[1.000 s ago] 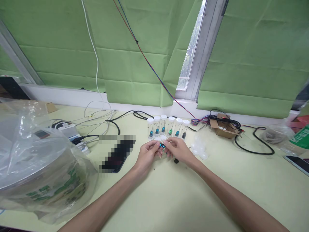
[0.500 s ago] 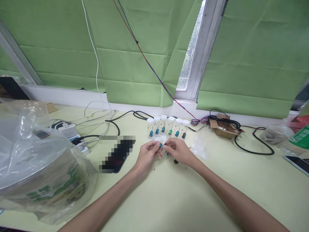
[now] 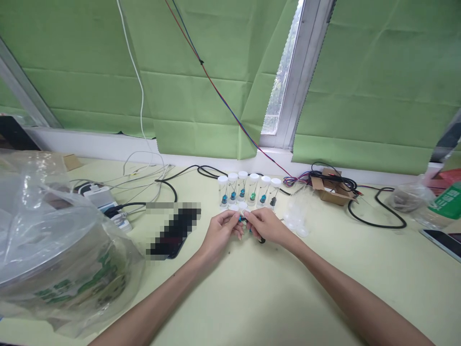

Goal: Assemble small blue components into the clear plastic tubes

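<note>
My left hand point(image 3: 222, 231) is closed in a pinch on a small shiny blue part point(image 3: 240, 218). From the other side, my right hand point(image 3: 268, 226) pinches a small dark piece point(image 3: 245, 219) that meets the blue part; its exact kind is too small to tell. Just behind my hands stand several clear vials point(image 3: 253, 190) with white caps, each holding a small blue, green or black part with a thin stem. More white caps point(image 3: 242, 206) show right behind my fingertips. Partly under my right hand lies a black round piece point(image 3: 262, 240).
Clear plastic pieces point(image 3: 297, 218) lie right of my hands. A phone point(image 3: 176, 247) lies to the left, near a power strip point(image 3: 120, 218) and a large bagged tub point(image 3: 72, 269). A small cardboard box point(image 3: 331, 194) with cables stands back right; another phone point(image 3: 441, 242) lies far right.
My right hand has turned slightly and its fingers have shifted against the blue part, with the dark piece now showing between both hands. The view has shifted slightly.
</note>
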`<state>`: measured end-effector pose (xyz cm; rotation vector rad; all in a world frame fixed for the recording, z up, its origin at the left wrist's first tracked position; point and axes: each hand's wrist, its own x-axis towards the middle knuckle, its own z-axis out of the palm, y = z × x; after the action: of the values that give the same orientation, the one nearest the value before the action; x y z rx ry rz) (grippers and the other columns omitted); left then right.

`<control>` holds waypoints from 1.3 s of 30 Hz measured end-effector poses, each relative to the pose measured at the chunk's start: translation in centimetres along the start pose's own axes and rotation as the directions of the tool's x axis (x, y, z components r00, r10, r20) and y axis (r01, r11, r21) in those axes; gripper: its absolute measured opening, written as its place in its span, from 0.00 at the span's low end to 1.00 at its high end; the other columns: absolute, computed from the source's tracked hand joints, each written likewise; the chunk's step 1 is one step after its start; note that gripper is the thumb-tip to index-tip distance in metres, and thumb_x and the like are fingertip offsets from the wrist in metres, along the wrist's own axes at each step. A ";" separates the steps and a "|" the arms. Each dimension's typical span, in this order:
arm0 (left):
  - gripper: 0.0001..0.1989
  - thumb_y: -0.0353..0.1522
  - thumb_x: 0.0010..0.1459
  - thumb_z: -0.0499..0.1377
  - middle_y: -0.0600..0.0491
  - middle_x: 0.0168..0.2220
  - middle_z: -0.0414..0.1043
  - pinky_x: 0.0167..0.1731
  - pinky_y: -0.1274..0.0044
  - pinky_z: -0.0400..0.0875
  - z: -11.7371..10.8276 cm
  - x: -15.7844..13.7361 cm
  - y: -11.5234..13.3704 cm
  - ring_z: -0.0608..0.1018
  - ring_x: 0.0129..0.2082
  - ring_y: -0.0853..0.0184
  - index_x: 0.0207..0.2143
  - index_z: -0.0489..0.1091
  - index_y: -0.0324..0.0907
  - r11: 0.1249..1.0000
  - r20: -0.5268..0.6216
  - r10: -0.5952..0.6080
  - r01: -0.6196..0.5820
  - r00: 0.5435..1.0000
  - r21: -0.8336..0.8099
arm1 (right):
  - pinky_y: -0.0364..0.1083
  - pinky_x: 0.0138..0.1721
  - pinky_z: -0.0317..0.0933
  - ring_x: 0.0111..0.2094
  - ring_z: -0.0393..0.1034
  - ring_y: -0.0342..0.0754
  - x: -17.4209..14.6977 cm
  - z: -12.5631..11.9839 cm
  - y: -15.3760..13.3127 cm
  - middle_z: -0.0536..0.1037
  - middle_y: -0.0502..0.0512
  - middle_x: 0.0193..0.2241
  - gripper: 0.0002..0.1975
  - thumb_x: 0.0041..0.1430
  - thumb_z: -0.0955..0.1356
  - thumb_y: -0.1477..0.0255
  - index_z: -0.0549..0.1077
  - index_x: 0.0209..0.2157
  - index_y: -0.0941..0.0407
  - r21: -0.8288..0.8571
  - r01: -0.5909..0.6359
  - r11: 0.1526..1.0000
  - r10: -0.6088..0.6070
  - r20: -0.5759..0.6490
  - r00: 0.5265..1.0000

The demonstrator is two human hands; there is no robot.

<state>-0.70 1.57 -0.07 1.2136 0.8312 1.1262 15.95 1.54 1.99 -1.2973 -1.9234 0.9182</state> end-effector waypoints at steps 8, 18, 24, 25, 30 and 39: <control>0.16 0.42 0.52 0.65 0.52 0.25 0.73 0.23 0.78 0.68 0.1 0.0 0.0 0.73 0.22 0.70 0.30 0.72 0.38 0.999 -0.020 -0.012 0.012 1.000 -0.039 | 0.42 0.21 0.60 0.13 0.64 0.42 0.1 0.1 0.3 0.73 0.50 0.15 0.27 0.65 0.58 0.54 0.69 0.20 0.56 0.055 -0.058 0.997 0.057 0.005 0.998; 0.16 0.43 0.51 0.65 0.52 0.22 0.72 0.24 0.78 0.67 0.2 -0.1 0.2 0.71 0.21 0.71 0.31 0.72 0.37 0.999 -0.050 -0.011 0.009 0.999 -0.039 | 0.42 0.25 0.62 0.23 0.71 0.44 0.0 -0.1 0.3 0.75 0.49 0.26 0.11 0.55 0.70 0.62 0.69 0.34 0.55 0.138 0.041 0.990 -0.043 0.017 0.999; 0.16 0.43 0.50 0.66 0.53 0.22 0.71 0.23 0.77 0.68 0.3 -0.1 0.2 0.72 0.21 0.70 0.29 0.71 0.38 1.000 -0.043 0.005 -0.005 0.999 -0.016 | 0.42 0.23 0.60 0.21 0.69 0.44 -0.1 0.1 0.2 0.75 0.50 0.23 0.11 0.59 0.66 0.64 0.69 0.27 0.55 0.097 0.020 0.995 -0.022 0.026 0.999; 0.16 0.43 0.50 0.66 0.53 0.22 0.71 0.23 0.77 0.67 0.3 -0.1 0.2 0.72 0.21 0.70 0.28 0.71 0.38 1.000 -0.040 0.008 -0.009 0.999 -0.013 | 0.42 0.22 0.60 0.21 0.69 0.44 -0.1 0.0 0.2 0.75 0.50 0.22 0.12 0.60 0.66 0.64 0.69 0.25 0.55 0.085 0.020 0.996 -0.022 0.027 0.999; 0.15 0.42 0.51 0.65 0.53 0.23 0.71 0.23 0.77 0.68 0.3 -0.2 0.3 0.72 0.22 0.69 0.30 0.72 0.38 1.000 -0.039 0.014 -0.014 0.999 0.005 | 0.42 0.22 0.59 0.18 0.66 0.42 -0.1 -0.1 0.1 0.74 0.50 0.20 0.20 0.64 0.62 0.61 0.67 0.21 0.55 0.012 0.042 0.999 -0.042 0.051 0.998; 0.16 0.43 0.51 0.65 0.51 0.24 0.73 0.23 0.77 0.67 0.3 -0.1 0.2 0.72 0.21 0.69 0.30 0.72 0.38 1.000 -0.030 0.016 -0.015 0.999 0.012 | 0.42 0.22 0.60 0.14 0.63 0.42 0.1 0.2 0.5 0.72 0.49 0.15 0.28 0.66 0.56 0.54 0.69 0.21 0.56 0.037 -0.009 0.999 0.006 0.068 0.998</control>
<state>-0.51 1.37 0.20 1.2175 0.8536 1.1561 15.96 1.70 1.49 -1.2676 -1.9448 1.0093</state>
